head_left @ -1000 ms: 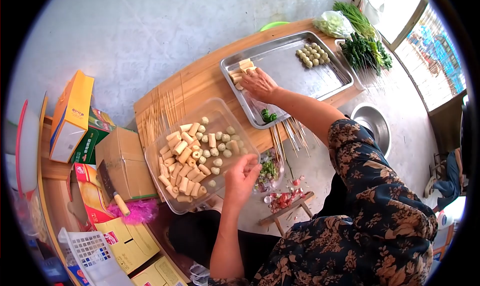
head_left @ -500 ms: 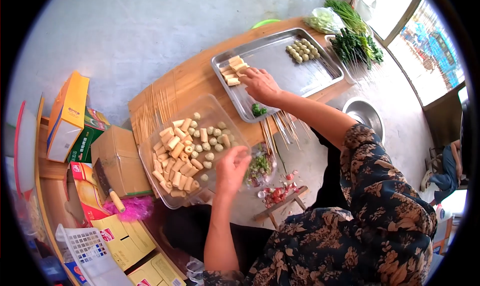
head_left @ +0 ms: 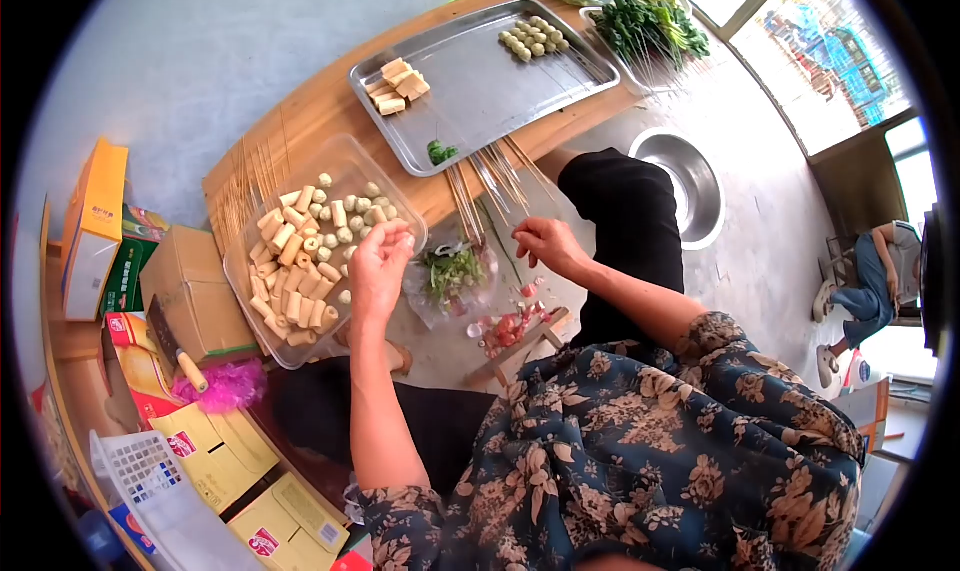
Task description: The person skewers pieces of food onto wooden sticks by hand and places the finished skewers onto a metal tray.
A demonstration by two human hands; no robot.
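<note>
My left hand (head_left: 381,266) hovers over the right edge of a clear plastic tub (head_left: 238,271), its fingers curled together; whether anything is between them is too small to tell. Beige tube-shaped pieces (head_left: 290,271) and pale green balls (head_left: 344,234) lie in the tub. Away from the metal tray (head_left: 470,76), my right hand (head_left: 545,243) is in the air below the ends of the thin sticks (head_left: 490,183), fingers bent and pressed together, contents unclear. In the tray are stacked beige pieces (head_left: 397,86), green balls (head_left: 533,37) and a green leafy bit (head_left: 440,152).
Leafy greens (head_left: 650,31) fill a container at the table's far end. A metal basin (head_left: 690,186) is on the floor, near a bag of herbs (head_left: 452,273) and a small stool (head_left: 515,346). Boxes, a knife (head_left: 180,351) and a white basket (head_left: 150,471) are at left; a person (head_left: 870,291) sits at right.
My right hand has left the beige pieces in the metal tray and moved back toward my body. The camera view has shifted, so the table and trays appear farther up and left.
</note>
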